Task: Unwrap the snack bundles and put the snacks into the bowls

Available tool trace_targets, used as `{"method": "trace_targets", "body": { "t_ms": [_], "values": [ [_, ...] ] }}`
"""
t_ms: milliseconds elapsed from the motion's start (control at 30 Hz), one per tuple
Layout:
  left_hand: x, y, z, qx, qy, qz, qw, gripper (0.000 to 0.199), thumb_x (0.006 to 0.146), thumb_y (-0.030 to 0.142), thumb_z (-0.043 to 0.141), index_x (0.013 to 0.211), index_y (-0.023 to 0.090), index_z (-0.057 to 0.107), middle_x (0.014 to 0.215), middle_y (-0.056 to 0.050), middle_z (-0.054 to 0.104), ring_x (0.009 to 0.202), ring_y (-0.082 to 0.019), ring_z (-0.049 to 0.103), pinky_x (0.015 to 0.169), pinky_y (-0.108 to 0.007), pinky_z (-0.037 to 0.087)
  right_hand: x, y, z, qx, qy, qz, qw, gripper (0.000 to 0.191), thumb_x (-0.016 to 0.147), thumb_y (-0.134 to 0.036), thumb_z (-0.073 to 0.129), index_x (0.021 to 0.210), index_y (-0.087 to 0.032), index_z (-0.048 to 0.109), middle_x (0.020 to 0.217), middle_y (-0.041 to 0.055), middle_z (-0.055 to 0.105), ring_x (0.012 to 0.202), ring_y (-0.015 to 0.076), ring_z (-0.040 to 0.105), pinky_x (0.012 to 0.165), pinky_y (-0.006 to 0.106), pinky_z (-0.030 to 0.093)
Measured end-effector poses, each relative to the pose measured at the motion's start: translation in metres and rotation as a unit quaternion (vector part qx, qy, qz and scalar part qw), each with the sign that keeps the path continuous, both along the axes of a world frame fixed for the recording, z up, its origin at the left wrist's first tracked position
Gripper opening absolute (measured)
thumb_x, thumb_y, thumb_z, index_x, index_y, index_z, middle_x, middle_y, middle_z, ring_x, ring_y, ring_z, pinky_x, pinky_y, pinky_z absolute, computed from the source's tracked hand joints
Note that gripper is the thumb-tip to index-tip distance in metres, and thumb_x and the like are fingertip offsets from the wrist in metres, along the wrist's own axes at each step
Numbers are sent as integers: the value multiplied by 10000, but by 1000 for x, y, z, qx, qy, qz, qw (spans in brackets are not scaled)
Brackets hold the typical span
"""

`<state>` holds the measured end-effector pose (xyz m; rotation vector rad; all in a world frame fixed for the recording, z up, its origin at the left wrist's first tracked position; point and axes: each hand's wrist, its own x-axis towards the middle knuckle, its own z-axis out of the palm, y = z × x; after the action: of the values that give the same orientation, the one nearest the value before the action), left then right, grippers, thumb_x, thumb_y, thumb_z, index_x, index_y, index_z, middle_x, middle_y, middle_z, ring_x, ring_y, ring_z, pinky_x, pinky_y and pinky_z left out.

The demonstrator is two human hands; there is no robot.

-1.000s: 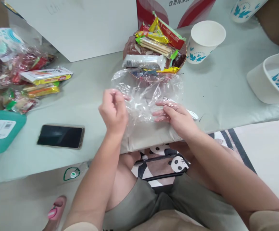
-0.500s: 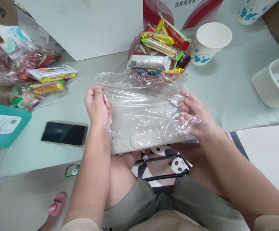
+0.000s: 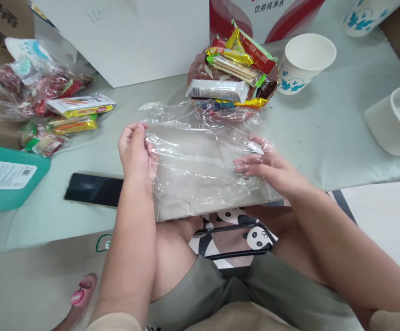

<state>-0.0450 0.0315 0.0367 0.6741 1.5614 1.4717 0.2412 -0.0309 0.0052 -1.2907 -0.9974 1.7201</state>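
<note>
A clear plastic bag (image 3: 196, 161) is spread between my hands at the front of the table. My left hand (image 3: 134, 151) pinches its left edge, fingers closed on the thin film. My right hand (image 3: 276, 170) is at the bag's right side with fingers stretched out and apart; the glossy film overlaps the fingertips, and I cannot tell whether they are inside it. By those fingers a small whitish, shiny object (image 3: 253, 146) shows, too blurred to name. Just beyond the bag stands a pinkish bowl (image 3: 195, 73) heaped with wrapped snacks (image 3: 234, 66).
Left of the bag lie a phone (image 3: 93, 189), partly behind my forearm, a green container (image 3: 31, 184) and more packaged snacks (image 3: 79, 105). A white box (image 3: 134, 41) stands behind. Paper cups (image 3: 306, 59) and a white tub (image 3: 386, 122) are on the right. A person's foot in a pink slipper (image 3: 84, 289) shows below.
My right hand has turned and opened, its fingers now reaching left across the film. The bag's right side has slackened. My left hand keeps its pinch.
</note>
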Motion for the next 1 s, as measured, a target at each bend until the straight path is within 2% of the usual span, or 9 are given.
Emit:
{"method": "trace_targets", "body": {
  "t_ms": [133, 233, 367, 433, 500, 600, 767, 900, 1000],
  "values": [
    [-1, -4, 2, -18, -1, -25, 1000, 149, 1031, 281, 517, 893, 233, 488, 388, 132, 375, 290, -44, 191, 394, -258, 16, -5, -2, -1, 101, 5, -70, 992, 1015, 833, -403, 767, 1620, -432, 128, 1028, 7, 771, 940, 218, 768, 860, 419, 617],
    [-10, -8, -7, -9, -8, -16, 1000, 146, 982, 315, 588, 931, 243, 472, 416, 136, 425, 298, -31, 257, 373, -223, 72, -10, -4, 1, 168, -32, -100, 980, 957, 830, -408, 792, 1584, -450, 204, 924, -29, 746, 804, 194, 748, 796, 391, 622],
    [-28, -19, -27, 71, -8, -145, 987, 590, 793, 634, 749, 1167, 304, 433, 583, 90, 674, 473, -136, 645, 426, -222, 416, -2, -7, 8, 205, -50, -137, 968, 569, 861, -393, 742, 1352, -417, 453, 816, -63, 685, 641, 130, 669, 703, 316, 600],
    [-33, -28, -33, 99, 24, -239, 966, 729, 681, 576, 883, 1231, 313, 482, 650, 63, 730, 567, -191, 722, 506, -281, 538, 6, -8, 10, 214, -53, -154, 963, 299, 882, -367, 700, 1141, -366, 550, 796, -62, 653, 579, 104, 627, 656, 295, 583],
    [-32, -36, -32, 121, 75, -286, 948, 573, 656, 461, 937, 1103, 271, 631, 662, 30, 737, 567, -189, 718, 535, -307, 576, 15, -10, 10, 224, -64, -167, 958, 100, 892, -345, 660, 945, -303, 587, 792, -41, 632, 571, 96, 613, 620, 285, 561],
    [-23, -45, -23, 178, 156, -261, 936, 307, 699, 408, 913, 890, 237, 745, 705, -15, 736, 594, -164, 702, 541, -303, 578, 28, -15, 8, 256, -96, -157, 949, 84, 853, -302, 679, 935, -283, 666, 803, -11, 611, 677, 135, 649, 659, 314, 562],
    [-6, -50, -13, 264, 312, -192, 892, 405, 689, 275, 902, 1073, 308, 778, 748, 16, 691, 667, -157, 667, 616, -339, 577, 41, -19, 1, 333, -253, -97, 903, 507, 782, -275, 757, 1279, -322, 669, 825, -4, 574, 816, 194, 629, 795, 392, 556],
    [-1, -52, -9, 303, 448, -124, 832, 106, 790, 275, 824, 875, 329, 791, 778, -20, 644, 725, -185, 634, 645, -393, 549, 43, -16, 4, 365, -402, -141, 828, 119, 821, -269, 722, 932, -278, 764, 803, 22, 537, 841, 214, 600, 830, 430, 535],
    [1, -53, -6, 325, 439, -101, 831, 121, 775, 370, 856, 767, 303, 755, 1068, -48, 676, 1074, -260, 667, 827, -440, 584, 44, -16, 11, 400, -387, -175, 812, 81, 794, -300, 783, 763, -258, 722, 1055, 85, 595, 1109, 285, 608, 1033, 511, 489]
  ]
}}
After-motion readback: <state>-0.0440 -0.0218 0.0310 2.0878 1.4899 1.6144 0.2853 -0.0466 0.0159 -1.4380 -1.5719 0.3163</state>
